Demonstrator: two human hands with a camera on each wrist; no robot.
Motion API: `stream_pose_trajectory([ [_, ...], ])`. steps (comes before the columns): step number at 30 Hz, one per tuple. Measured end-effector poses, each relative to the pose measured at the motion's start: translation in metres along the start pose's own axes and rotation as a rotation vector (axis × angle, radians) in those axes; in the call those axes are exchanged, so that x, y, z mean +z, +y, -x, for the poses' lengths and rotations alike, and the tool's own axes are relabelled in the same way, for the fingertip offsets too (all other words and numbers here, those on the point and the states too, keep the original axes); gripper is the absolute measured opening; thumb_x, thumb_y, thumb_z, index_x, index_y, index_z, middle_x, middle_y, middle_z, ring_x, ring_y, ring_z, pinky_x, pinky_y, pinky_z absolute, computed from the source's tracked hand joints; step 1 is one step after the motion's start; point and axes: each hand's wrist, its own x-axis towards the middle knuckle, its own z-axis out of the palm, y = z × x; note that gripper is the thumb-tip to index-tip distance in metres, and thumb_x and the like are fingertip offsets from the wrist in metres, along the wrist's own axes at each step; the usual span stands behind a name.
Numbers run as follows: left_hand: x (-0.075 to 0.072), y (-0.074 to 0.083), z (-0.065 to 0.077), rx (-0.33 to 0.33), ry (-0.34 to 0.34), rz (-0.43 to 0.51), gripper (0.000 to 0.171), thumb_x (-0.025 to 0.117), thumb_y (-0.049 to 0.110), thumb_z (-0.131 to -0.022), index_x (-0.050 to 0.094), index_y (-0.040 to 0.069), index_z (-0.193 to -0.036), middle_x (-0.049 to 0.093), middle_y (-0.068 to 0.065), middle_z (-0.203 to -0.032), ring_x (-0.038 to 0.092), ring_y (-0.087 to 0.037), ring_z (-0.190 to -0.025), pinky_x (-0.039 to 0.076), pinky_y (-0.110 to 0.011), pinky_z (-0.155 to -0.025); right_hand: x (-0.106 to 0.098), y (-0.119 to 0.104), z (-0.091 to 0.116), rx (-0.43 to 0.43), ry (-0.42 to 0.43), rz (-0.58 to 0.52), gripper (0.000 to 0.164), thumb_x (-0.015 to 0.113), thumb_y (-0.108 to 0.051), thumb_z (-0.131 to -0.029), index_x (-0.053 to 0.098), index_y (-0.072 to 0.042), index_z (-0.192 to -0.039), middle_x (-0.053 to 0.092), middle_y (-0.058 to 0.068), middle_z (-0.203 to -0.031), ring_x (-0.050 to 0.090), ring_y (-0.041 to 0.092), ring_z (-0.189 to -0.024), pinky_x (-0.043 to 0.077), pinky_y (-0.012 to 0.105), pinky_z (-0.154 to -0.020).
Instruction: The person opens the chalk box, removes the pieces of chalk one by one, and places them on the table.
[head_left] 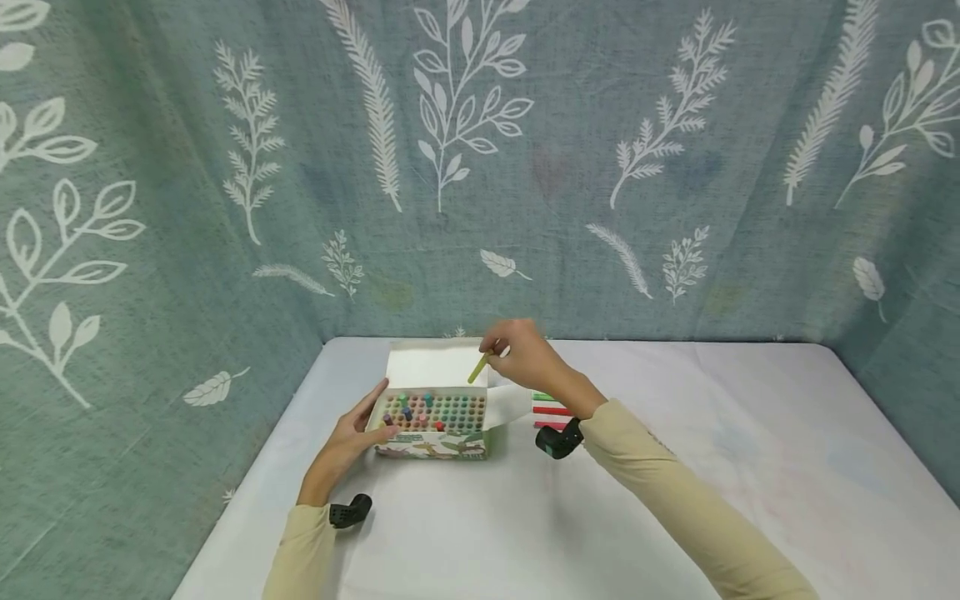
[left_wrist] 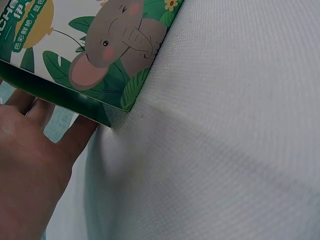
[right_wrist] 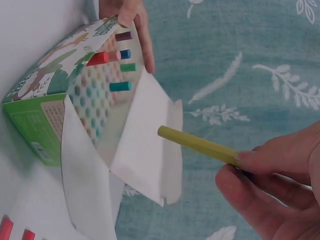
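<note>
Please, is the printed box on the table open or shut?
The box is open: its white lid is raised, and coloured sticks show inside.

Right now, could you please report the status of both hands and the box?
Right hand pinches yellowish stick. Left hand grips left end of open box. Several sticks standing inside. Lid tipped back, out of the way.

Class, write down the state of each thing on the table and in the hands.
Box: open, held at its left end by the left grip.
Lid: raised.
Side flap: folded outward.
Yellow stick: outside the box, pinched in the right grip.
Sticks in box: standing, ends jutting out.
Loose green and red sticks: lying on the table, right of the box.
</note>
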Motion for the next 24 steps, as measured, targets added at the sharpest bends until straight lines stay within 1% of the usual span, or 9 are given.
stream_pose_trajectory([
  [4, 0.000, 0.002, 0.000, 0.008, -0.005, -0.010, 0.082, 0.068, 0.014, -0.089, 0.018, 0.020, -0.153, 0.007, -0.001, -0.158, -0.001, -0.026, -0.144, 0.008, -0.060, -0.110, -0.007, 0.004, 0.008, 0.016, 0.030, -0.007, 0.011, 0.067, 0.005, -0.082, 0.073, -0.001, -0.089, 0.068, 0.010, -0.091, 0.066, 0.021, -0.081, 0.053, 0.026, -0.068],
  [9, 0.000, 0.002, -0.001, 0.008, -0.006, -0.016, 0.082, 0.068, 0.013, -0.089, 0.017, 0.020, -0.153, 0.007, -0.002, -0.158, 0.001, -0.027, -0.144, 0.010, -0.059, -0.110, -0.014, 0.012, 0.019, 0.029, 0.060, -0.032, 0.010, 0.067, 0.004, -0.082, 0.072, 0.000, -0.089, 0.068, 0.010, -0.091, 0.066, 0.022, -0.080, 0.054, 0.027, -0.070],
  [14, -0.004, -0.009, -0.005, 0.014, -0.003, 0.009, 0.082, 0.068, 0.012, -0.089, 0.019, 0.025, -0.153, 0.008, -0.001, -0.158, 0.004, -0.027, -0.144, 0.014, -0.058, -0.110, -0.020, 0.020, 0.031, 0.037, 0.082, -0.052, 0.009, 0.067, 0.003, -0.082, 0.073, 0.000, -0.089, 0.067, 0.008, -0.089, 0.066, 0.022, -0.080, 0.055, 0.027, -0.071],
  [18, -0.006, -0.019, -0.008, 0.018, 0.008, 0.004, 0.081, 0.067, 0.013, -0.089, 0.020, 0.030, -0.152, 0.009, 0.004, -0.158, 0.005, -0.024, -0.144, 0.015, -0.055, -0.111, -0.025, 0.025, 0.041, 0.066, 0.095, -0.071, 0.008, 0.068, 0.001, -0.083, 0.073, -0.001, -0.090, 0.066, 0.007, -0.088, 0.065, 0.021, -0.081, 0.055, 0.027, -0.070],
  [21, -0.006, -0.022, -0.009, 0.015, 0.020, -0.006, 0.080, 0.068, 0.015, -0.089, 0.021, 0.032, -0.152, 0.009, 0.004, -0.157, 0.006, -0.022, -0.144, 0.015, -0.054, -0.111, -0.028, 0.028, 0.049, 0.108, 0.105, -0.093, 0.009, 0.069, 0.000, -0.083, 0.073, 0.000, -0.092, 0.067, 0.008, -0.090, 0.065, 0.021, -0.082, 0.055, 0.026, -0.070],
  [24, -0.004, -0.022, -0.009, 0.011, 0.023, -0.010, 0.081, 0.068, 0.015, -0.089, 0.021, 0.031, -0.152, 0.009, 0.004, -0.158, 0.005, -0.023, -0.144, 0.013, -0.056, -0.111, -0.031, 0.033, 0.057, 0.140, 0.118, -0.105, 0.009, 0.069, 0.000, -0.083, 0.073, -0.001, -0.092, 0.067, 0.008, -0.090, 0.065, 0.020, -0.082, 0.055, 0.026, -0.069],
])
